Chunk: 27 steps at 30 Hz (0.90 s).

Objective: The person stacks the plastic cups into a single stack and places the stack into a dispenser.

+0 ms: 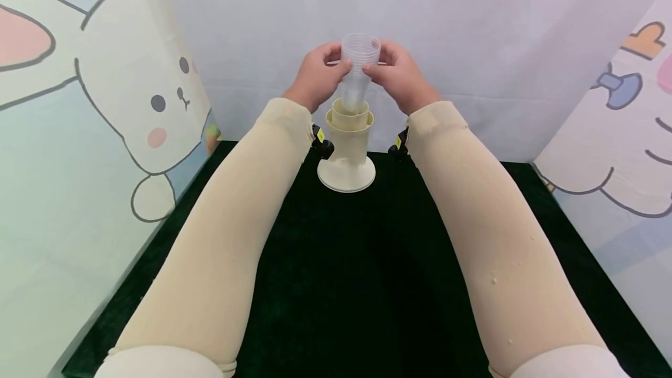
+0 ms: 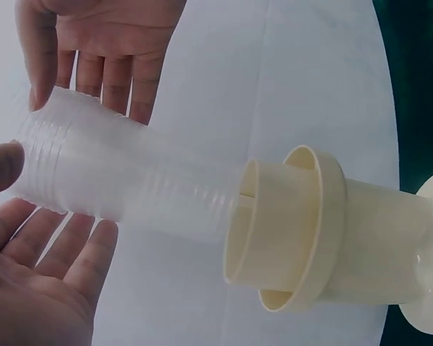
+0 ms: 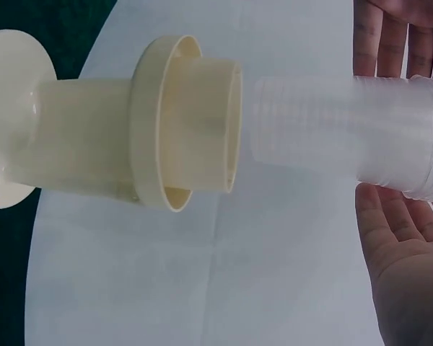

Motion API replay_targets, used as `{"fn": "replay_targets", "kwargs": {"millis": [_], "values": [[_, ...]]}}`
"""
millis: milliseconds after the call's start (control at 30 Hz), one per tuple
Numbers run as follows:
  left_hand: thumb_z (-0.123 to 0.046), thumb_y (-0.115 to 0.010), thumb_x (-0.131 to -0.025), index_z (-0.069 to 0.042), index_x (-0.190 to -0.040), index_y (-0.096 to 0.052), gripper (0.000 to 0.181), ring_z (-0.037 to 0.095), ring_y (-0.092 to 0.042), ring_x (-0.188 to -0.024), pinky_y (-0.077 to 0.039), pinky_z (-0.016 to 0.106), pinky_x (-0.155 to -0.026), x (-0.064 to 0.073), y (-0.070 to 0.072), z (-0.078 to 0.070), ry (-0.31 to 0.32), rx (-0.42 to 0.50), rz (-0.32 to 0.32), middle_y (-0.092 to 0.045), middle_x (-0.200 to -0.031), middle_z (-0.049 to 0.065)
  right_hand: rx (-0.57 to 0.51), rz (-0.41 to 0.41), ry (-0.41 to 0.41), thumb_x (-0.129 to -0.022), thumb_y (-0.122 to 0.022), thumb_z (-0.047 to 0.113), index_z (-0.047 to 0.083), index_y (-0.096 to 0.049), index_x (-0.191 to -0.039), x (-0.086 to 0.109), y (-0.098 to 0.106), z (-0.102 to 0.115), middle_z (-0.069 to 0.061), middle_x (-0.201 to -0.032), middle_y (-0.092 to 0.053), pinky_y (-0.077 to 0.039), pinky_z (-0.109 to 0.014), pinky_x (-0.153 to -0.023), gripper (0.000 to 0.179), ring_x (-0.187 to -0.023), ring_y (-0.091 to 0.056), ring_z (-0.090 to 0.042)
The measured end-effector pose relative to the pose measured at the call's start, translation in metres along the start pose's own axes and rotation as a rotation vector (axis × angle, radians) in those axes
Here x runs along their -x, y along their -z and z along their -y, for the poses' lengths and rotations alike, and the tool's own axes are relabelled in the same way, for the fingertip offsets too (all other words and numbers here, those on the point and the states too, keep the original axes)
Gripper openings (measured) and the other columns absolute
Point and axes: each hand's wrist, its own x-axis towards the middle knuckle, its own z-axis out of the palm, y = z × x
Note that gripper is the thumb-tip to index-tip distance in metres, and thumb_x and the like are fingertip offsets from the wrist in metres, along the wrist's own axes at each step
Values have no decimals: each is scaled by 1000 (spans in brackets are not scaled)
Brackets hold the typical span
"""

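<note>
Both hands hold a stack of clear plastic cups (image 1: 357, 81) upright at the far end of the table. My left hand (image 1: 319, 76) grips its left side and my right hand (image 1: 403, 76) its right, thumbs in front. Directly below stands a cream cup holder (image 1: 350, 143), with a narrower ring inside its flared collar and a round base. In the right wrist view a small gap shows between the lowest cup and the ring's rim (image 3: 234, 122). From the left wrist the stack's lower end (image 2: 209, 198) appears at the ring's mouth.
Dark green cloth (image 1: 336, 284) covers the table. A pale curtain (image 1: 446, 28) hangs close behind the holder, and cartoon-printed panels (image 1: 105, 104) flank the table. Small black wrist cameras (image 1: 322, 143) sit on both cuffs, near the holder.
</note>
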Motion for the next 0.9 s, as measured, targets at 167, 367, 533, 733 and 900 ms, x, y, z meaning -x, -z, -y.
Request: {"fn": "replay_targets", "kwargs": {"millis": [167,367,533,733,900], "values": [[-22,-62,-105,-13,-152,-50,49,13,-55,-128,-49,23,-100,-2,-1,10,6,14,-1,-56,-146,2,28,14,8,-103,-62,13,10,-41,-155,0,-1,-7,-11,-147,-52,-40,-36,-113,56,-132,-51,-24],[-23,-63,-104,-13,-153,-49,52,13,-54,-130,-49,24,-101,-3,-2,19,25,43,-4,-55,-147,2,35,10,12,-104,-60,14,9,-39,-156,2,-4,-11,-11,-149,-52,-40,-37,-114,56,-134,-51,-23],[-23,-63,-104,-14,-153,-48,52,13,-54,-130,-49,24,-101,-3,-3,17,33,35,-14,-54,-148,1,52,-4,-3,-104,-61,17,12,-40,-156,1,-4,-11,-8,-151,-51,-41,-35,-113,57,-135,-50,-21],[-21,-63,-104,-13,-152,-49,51,14,-55,-129,-50,22,-99,-4,-1,16,13,36,-21,-54,-147,2,62,-20,2,-103,-63,17,13,-42,-155,0,-6,-9,-7,-151,-51,-41,-34,-112,57,-136,-50,-20],[-19,-64,-104,-11,-151,-50,50,15,-56,-128,-50,21,-98,-5,0,19,-6,52,-30,-56,-146,4,86,-25,6,-103,-64,19,16,-39,-157,-1,-6,-12,-4,-153,-49,-39,-34,-113,59,-136,-49,-18]]}}
